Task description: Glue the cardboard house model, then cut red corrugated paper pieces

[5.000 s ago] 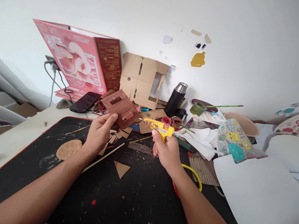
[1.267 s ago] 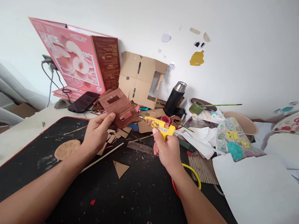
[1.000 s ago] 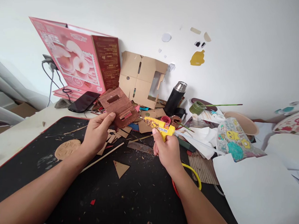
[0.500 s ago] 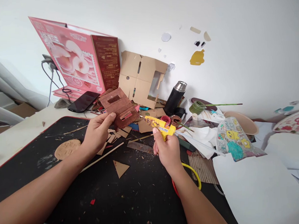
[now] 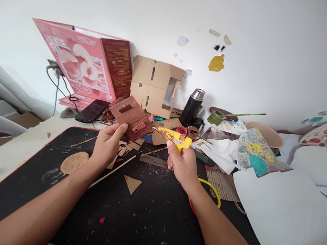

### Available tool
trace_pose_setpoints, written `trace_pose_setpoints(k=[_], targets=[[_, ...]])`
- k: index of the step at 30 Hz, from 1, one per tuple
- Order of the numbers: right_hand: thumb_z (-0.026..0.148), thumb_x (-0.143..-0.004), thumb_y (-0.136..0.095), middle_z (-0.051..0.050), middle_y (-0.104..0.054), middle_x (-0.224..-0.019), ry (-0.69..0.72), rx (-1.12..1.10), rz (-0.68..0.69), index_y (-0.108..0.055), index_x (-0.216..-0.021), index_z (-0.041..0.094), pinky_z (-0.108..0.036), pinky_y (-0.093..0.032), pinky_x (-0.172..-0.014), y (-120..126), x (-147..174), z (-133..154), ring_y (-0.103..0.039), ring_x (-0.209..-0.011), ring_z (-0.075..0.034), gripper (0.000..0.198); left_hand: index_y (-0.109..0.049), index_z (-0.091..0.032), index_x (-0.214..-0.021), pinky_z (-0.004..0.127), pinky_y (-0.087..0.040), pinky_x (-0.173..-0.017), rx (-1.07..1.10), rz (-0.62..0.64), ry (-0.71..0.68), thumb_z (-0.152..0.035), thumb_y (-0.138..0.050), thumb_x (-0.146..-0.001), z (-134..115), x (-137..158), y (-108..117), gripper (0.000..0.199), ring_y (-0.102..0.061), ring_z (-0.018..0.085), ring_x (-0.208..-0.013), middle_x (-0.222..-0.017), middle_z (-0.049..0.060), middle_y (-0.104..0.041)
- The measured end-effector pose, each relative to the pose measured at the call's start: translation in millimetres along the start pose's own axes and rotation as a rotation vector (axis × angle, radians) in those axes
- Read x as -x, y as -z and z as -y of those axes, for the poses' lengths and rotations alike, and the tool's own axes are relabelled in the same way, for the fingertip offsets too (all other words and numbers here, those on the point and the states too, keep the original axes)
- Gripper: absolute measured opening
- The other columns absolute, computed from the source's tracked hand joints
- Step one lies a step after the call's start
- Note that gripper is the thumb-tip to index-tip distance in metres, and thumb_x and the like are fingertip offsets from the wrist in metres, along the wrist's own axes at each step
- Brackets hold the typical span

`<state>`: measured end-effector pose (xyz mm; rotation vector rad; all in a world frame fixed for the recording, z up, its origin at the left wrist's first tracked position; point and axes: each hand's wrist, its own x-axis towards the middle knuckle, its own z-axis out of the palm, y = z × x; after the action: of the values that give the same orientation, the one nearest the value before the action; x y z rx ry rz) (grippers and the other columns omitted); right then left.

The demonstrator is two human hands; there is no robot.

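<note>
Left hand (image 5: pixel 107 143) had its grip clamped on brown cardboard (image 5: pixel 132 118) left of the flask (image 5: pixel 191 108), apparently presenting its edge to the glue gun (image 5: pixel 174 137) clamped in the right hand (image 5: pixel 183 165), in front of the flask.

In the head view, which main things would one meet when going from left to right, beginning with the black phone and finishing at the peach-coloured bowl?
Black phone, brown board, yellow glue gun, green jar, peach-coloured bowl.
</note>
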<state>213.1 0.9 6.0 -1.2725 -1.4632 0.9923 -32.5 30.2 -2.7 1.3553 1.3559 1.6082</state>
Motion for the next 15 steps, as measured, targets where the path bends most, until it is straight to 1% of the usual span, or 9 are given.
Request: trace_pose_setpoints(k=[2,3,9,12,15], targets=[[0.070,-0.101,-0.058,0.002,-0.046,-0.039,0.003,0.009,0.008,-0.047,-0.050,0.026,-0.027,-0.042,-0.045,0.0,0.0,0.2,-0.052,-0.037,-0.014,0.068,-0.068,-0.024,-0.064,0.034,-0.050,-0.060,0.035,0.068,-0.015,-0.049,-0.066,-0.098,0.6,-0.1,0.8,0.043,-0.059,0.023,-0.066,-0.069,0.006,-0.067],[0.070,-0.101,-0.058,0.002,-0.046,-0.038,0.003,0.011,0.009,-0.047,-0.050,0.026,-0.027,-0.042,-0.045,0.0,0.0,0.3,-0.052,-0.037,-0.014,0.069,-0.069,-0.024,-0.064,0.034,-0.049,-0.060,0.044,0.082,-0.018,-0.049,-0.065,-0.099,0.8,-0.1,1.1,0.043,-0.059,0.023,-0.067,-0.069,0.006,-0.067],[0.069,-0.103,-0.057,0.001,-0.049,-0.039,0.009,0.035,0.026,-0.048,-0.052,0.025,-0.027,-0.043,-0.046,-0.4,1.2,-1.0,-0.053,-0.038,-0.014,0.068,-0.069,-0.024,-0.067,0.034,-0.049,-0.060,0.050,0.086,-0.002,-0.051,-0.066,-0.098,1.4,0.9,0.2,0.041,-0.057,0.022,-0.066,-0.070,0.005,-0.066],[0.070,-0.103,-0.057,0.002,-0.051,-0.041,0.029,0.009,0.067,-0.051,-0.057,0.025,-0.026,-0.043,-0.046,-0.9,2.0,-2.9,-0.052,-0.038,-0.014,0.064,-0.069,-0.024,-0.069,0.034,-0.050,-0.061,0.029,0.059,0.016,-0.054,-0.068,-0.096,3.3,-1.4,1.1,0.040,-0.057,0.022,-0.067,-0.071,0.004,-0.066],[0.073,-0.101,-0.059,0.004,-0.050,-0.043,0.021,-0.059,0.122,-0.055,-0.064,0.023,-0.025,-0.042,-0.046,-1.6,2.2,-4.3,-0.052,-0.039,-0.013,0.061,-0.069,-0.023,-0.071,0.033,-0.049,-0.062,0.035,0.000,0.006,-0.053,-0.069,-0.095,3.7,-8.0,5.2,0.038,-0.056,0.021,-0.066,-0.071,0.003,-0.066]])
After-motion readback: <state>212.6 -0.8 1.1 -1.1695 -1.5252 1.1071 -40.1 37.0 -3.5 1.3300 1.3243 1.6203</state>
